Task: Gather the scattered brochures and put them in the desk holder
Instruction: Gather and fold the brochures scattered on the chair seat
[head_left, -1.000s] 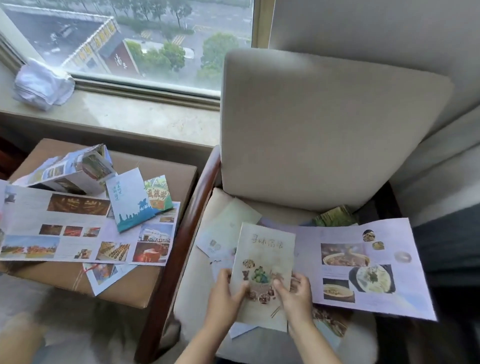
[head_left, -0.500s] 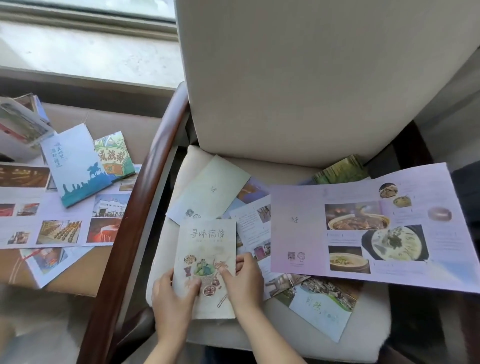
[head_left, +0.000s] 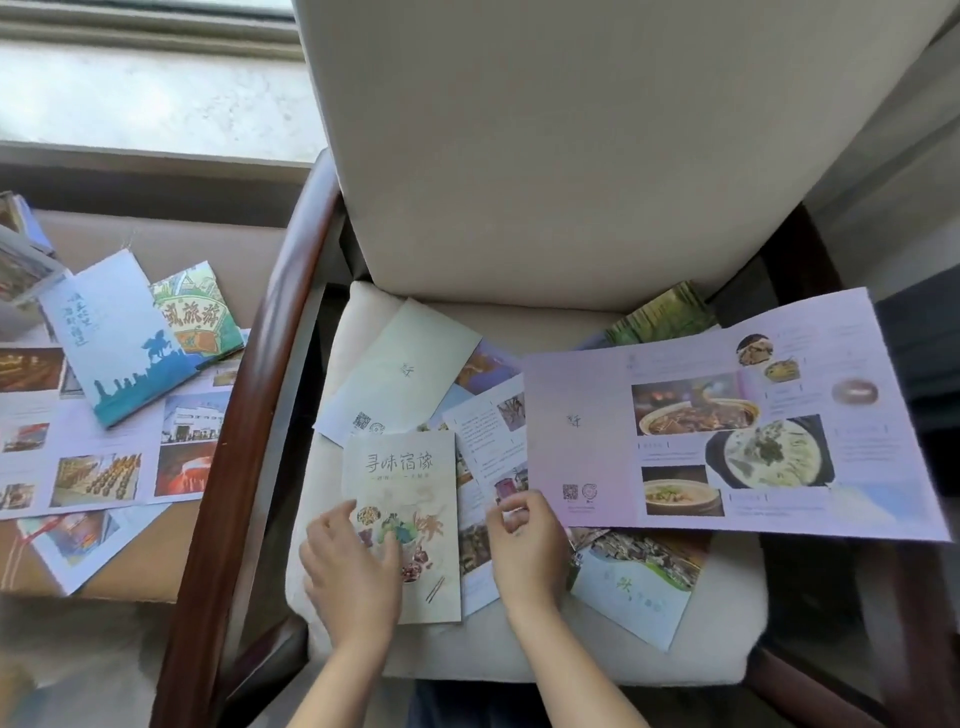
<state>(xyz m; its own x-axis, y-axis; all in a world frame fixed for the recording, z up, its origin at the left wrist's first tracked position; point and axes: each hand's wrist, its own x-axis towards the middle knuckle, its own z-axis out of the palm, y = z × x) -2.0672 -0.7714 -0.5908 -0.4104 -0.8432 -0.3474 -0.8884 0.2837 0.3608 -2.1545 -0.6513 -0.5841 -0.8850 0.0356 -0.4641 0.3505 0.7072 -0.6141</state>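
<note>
Moved: the right hand (head_left: 524, 545) has been taken off the cream brochure (head_left: 402, 483) and carried right to the near-left corner of the purple sheet (head_left: 727, 431). The left hand (head_left: 353, 571) has been left on the cream brochure.
Step in hand: gathering, judged to be at an early stage. Many leaflets are seen loose on the chair (head_left: 545, 156) seat and on the side desk (head_left: 171, 234). No desk holder is shown.
Next move: the big sheet would likely need to be folded shut along its creases before it can be stacked.
Purple sheet: spread open, long axis set left to right, its right end overhanging the chair's right side.
Cream brochure: laid flat at the seat's front left, on top of other leaflets. Its long axis is pointed away from the person, with the title at the far end.
Left fingers (head_left: 332, 525): laid loosely spread on the cover, pressing it down.
Right fingers (head_left: 514, 506): curled at the sheet's corner; whether paper is pinched cannot be told.
</note>
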